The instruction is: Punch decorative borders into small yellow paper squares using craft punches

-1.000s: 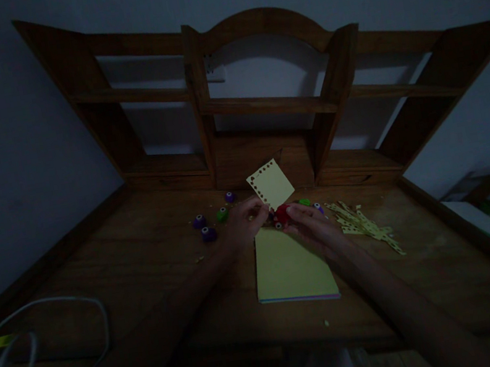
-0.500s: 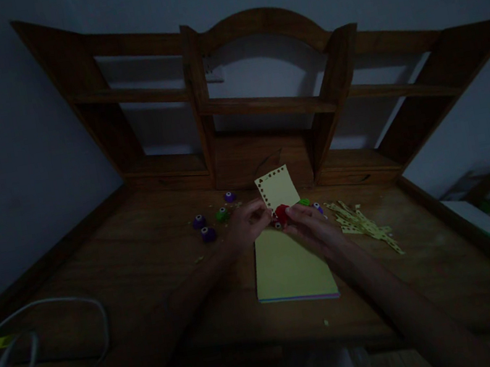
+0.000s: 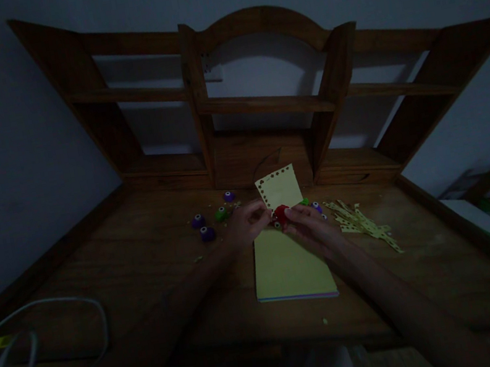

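Between my hands a pale yellow sheet of paper (image 3: 282,188) stands tilted up, with small shapes punched along its top and left edges. My left hand (image 3: 249,221) pinches the sheet's lower left corner. A red craft punch (image 3: 282,213) is at the sheet's bottom edge, gripped by my right hand (image 3: 310,222) with the thumb on top. Below both hands lies a stack of yellow paper (image 3: 291,266), with coloured sheets showing at its near edge. How far the paper sits inside the punch is hidden by my fingers.
Left of my hands are purple punches (image 3: 207,233) and a green punch (image 3: 220,214), with scattered paper bits. Punched yellow strips (image 3: 364,223) are heaped at the right. A wooden shelf unit (image 3: 255,106) rises behind. A white cable (image 3: 103,320) loops at the lower left.
The upright sheet has tilted slightly to the right, and its top right corner has shifted. Both hands keep nearly the same place and hold.
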`<control>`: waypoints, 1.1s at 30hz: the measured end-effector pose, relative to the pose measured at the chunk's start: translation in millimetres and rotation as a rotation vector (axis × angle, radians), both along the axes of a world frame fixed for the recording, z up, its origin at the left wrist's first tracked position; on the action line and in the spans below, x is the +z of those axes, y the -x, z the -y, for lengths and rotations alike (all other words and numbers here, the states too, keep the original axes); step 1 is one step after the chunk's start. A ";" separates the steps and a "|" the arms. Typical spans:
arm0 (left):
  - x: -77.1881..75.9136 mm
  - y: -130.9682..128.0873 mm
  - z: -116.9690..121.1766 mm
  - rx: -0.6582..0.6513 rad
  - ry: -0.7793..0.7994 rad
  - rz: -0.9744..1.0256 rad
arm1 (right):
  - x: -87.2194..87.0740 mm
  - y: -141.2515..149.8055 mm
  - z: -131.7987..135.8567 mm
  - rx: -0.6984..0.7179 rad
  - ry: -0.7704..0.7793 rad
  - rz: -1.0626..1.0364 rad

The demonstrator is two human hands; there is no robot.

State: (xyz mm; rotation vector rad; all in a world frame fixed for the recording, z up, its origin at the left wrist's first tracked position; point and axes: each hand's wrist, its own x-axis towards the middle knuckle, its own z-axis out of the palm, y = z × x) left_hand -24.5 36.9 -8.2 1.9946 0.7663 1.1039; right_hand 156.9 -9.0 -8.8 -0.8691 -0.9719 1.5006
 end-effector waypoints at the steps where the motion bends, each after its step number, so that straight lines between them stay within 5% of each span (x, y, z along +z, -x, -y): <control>1: -0.1 -0.3 0.0 0.005 -0.003 -0.002 | 0.1 0.1 0.0 0.001 0.000 0.002; 33: 2.0 -0.2 1.8 -0.014 -0.025 -0.010 | -1.5 5.6 -0.7 -0.021 -0.103 0.063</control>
